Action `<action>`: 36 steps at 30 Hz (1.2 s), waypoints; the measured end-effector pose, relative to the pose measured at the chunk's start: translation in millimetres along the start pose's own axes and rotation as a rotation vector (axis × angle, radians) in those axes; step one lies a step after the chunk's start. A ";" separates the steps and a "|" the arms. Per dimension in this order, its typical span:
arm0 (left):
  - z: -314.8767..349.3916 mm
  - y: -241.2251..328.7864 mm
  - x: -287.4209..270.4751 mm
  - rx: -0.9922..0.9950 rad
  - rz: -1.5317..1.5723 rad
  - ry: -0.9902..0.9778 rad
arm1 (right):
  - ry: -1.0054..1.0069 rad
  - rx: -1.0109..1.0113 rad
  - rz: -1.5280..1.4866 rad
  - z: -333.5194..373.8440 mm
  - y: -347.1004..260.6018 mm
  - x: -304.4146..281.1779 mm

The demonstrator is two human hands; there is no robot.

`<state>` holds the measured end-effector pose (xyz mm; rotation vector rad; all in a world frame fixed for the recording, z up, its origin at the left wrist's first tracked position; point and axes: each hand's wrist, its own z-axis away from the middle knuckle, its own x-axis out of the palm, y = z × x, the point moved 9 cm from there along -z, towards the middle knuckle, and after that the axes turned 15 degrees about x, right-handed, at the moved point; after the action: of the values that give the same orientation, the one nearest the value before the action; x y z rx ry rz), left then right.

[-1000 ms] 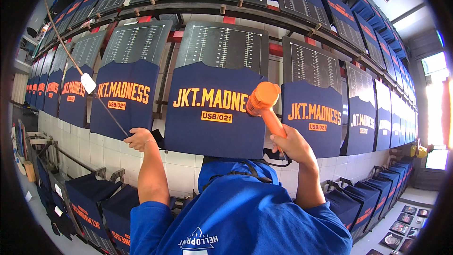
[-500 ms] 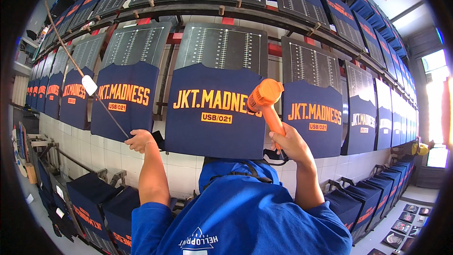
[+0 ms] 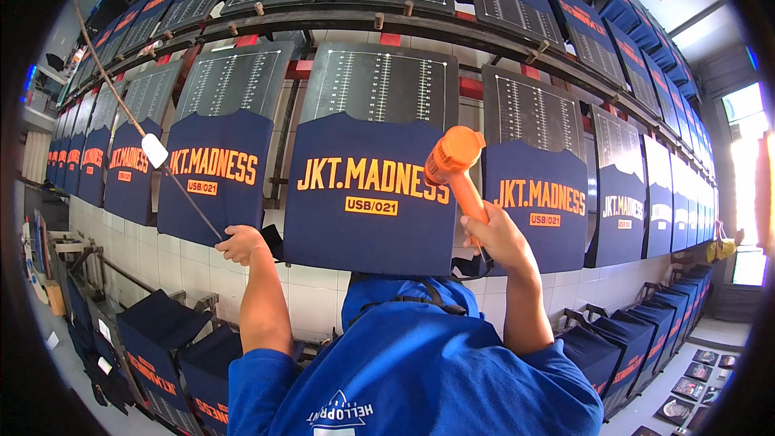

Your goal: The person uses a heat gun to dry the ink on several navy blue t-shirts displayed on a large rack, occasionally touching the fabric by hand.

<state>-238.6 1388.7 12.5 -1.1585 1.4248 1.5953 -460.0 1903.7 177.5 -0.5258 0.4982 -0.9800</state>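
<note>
My right hand (image 3: 500, 236) is wrapped round the handle of an orange hair dryer (image 3: 454, 155). The dryer's barrel hangs over the right end of the orange lettering on a navy T-shirt (image 3: 367, 236), which is stretched on a dark board (image 3: 379, 85) with white ruled marks. To the left, my left hand (image 3: 242, 244) is closed on a thin dark cord (image 3: 192, 198), by the lower corner of the neighbouring shirt (image 3: 211, 211). That cord rises to a white connector (image 3: 154, 150), from which a brown cable (image 3: 105, 73) slants up to the upper left.
Rows of boards with printed navy shirts (image 3: 539, 246) run to both sides. A metal rail (image 3: 339, 23) with wooden pegs crosses behind them. Another row of navy shirts (image 3: 626, 347) stands at the lower right. A person in yellow (image 3: 721, 250) is at the far right.
The dryer stays over the lettering, shifted very slightly. My left hand and the cord have moved a little to the right. The person in yellow has changed posture.
</note>
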 end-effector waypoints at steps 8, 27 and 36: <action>0.8 0.3 -1.5 -0.015 -0.006 0.013 | 0.043 -0.024 0.002 -12.7 -6.0 0.5; -4.3 -6.2 4.1 -0.029 0.001 -0.004 | 0.149 0.020 -0.025 13.9 6.0 -27.1; -1.3 -1.9 3.8 -0.038 0.008 -0.004 | 0.107 -0.052 -0.098 -4.4 6.4 -24.0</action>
<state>-238.1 1387.4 8.2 -1.1726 1.4036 1.6357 -469.8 1926.7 173.9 -0.5504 0.5991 -1.0958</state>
